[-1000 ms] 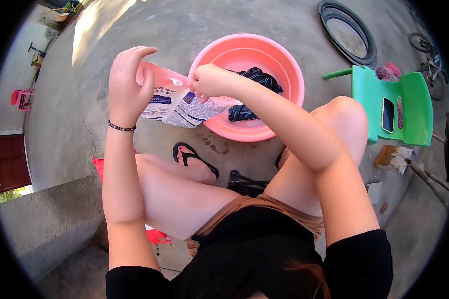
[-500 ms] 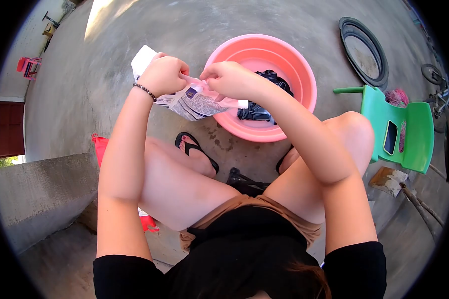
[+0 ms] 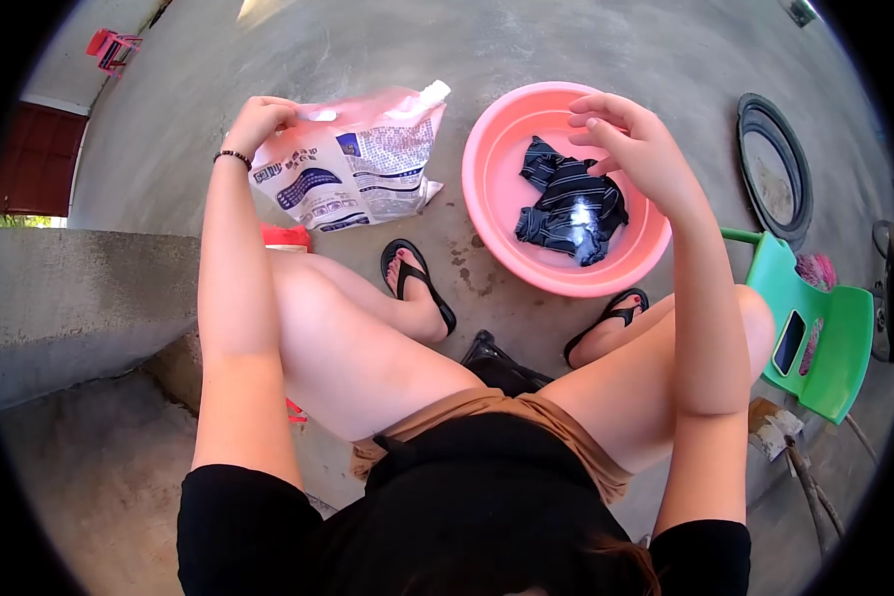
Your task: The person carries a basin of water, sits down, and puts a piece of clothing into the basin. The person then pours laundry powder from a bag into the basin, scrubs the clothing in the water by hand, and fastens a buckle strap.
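Observation:
My left hand (image 3: 261, 124) is closed on the upper edge of a spouted refill pouch (image 3: 353, 169), which hangs left of the basin. The pouch is white and pink with dark blue print, and its white spout (image 3: 433, 94) points up and to the right. My right hand (image 3: 631, 139) holds nothing, its fingers apart over the far right part of a pink plastic basin (image 3: 487, 214). Inside the basin lies a dark striped garment (image 3: 571, 194), bunched up, with a bright white-blue patch on it. I cannot tell whether that patch is liquid or glare.
A green plastic chair (image 3: 839, 348) stands on the right with a phone (image 3: 790, 343) on its seat. Beyond it lies a black tyre (image 3: 800, 164). Low concrete (image 3: 89, 288) runs along the left. A red thing (image 3: 286, 236) shows beside my left knee.
My right hand has let go of the pouch and moved right, over the basin. My left hand has shifted left with the pouch, whose printed side now shows more fully.

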`<act>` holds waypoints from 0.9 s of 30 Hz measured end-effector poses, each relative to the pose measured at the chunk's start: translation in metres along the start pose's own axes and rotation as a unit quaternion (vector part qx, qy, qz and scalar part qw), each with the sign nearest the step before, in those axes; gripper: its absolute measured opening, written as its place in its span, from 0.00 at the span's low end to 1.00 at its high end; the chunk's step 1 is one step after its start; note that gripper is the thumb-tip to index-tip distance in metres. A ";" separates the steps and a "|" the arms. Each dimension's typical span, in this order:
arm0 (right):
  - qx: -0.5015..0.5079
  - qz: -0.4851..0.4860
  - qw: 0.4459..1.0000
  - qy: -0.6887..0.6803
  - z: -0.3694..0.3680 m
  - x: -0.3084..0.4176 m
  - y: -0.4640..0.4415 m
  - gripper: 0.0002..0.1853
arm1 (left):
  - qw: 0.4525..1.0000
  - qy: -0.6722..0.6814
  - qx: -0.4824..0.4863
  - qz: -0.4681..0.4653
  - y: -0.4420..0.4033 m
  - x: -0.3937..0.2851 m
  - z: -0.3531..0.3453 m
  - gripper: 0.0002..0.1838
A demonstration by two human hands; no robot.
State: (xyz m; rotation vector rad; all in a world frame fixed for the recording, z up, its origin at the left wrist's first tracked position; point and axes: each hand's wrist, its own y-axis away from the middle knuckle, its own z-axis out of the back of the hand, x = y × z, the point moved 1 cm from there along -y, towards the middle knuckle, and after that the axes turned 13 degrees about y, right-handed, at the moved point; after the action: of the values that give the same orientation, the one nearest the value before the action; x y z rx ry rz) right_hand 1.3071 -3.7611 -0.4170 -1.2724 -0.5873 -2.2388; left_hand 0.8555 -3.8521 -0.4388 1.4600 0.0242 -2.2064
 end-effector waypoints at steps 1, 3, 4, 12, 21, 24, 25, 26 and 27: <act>0.004 -0.002 1.000 0.002 -0.001 0.001 0.001 0.15 | 1.000 0.017 -0.019 -0.003 0.001 0.003 0.010 0.11; 0.007 -0.008 1.000 -0.004 -0.003 0.003 0.001 0.14 | 0.994 0.067 -0.085 -0.002 0.005 0.008 0.024 0.13; 0.006 -0.009 1.000 -0.007 -0.004 0.004 0.000 0.14 | 0.987 0.081 -0.138 0.002 0.004 0.014 0.033 0.13; 0.020 -0.017 1.000 0.004 -0.011 0.002 -0.001 0.14 | 0.969 0.094 -0.219 0.069 -0.001 0.070 0.084 0.13; 0.055 -0.038 0.998 0.008 -0.019 0.004 -0.012 0.14 | 0.940 -0.158 -0.105 0.284 0.021 0.060 0.081 0.08; 0.076 -0.043 0.996 0.016 -0.028 0.001 -0.016 0.14 | 0.909 -0.219 -0.100 0.340 0.030 0.052 0.065 0.10; 0.082 -0.043 0.996 0.019 -0.030 0.000 -0.014 0.14 | 0.901 -0.233 -0.060 0.362 0.034 0.047 0.061 0.13; 0.086 -0.043 0.995 0.022 -0.032 -0.001 -0.014 0.13 | 0.897 -0.247 -0.044 0.365 0.034 0.048 0.060 0.13; 0.085 -0.041 0.995 0.026 -0.032 -0.002 -0.012 0.13 | 0.893 -0.261 -0.028 0.366 0.032 0.049 0.059 0.14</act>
State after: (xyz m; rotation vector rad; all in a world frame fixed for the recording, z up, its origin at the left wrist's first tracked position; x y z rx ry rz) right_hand 1.2797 -3.7703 -0.4356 -1.1199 -0.8055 -2.2264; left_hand 0.8027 -3.9159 -0.4475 0.6281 -0.5465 -1.8403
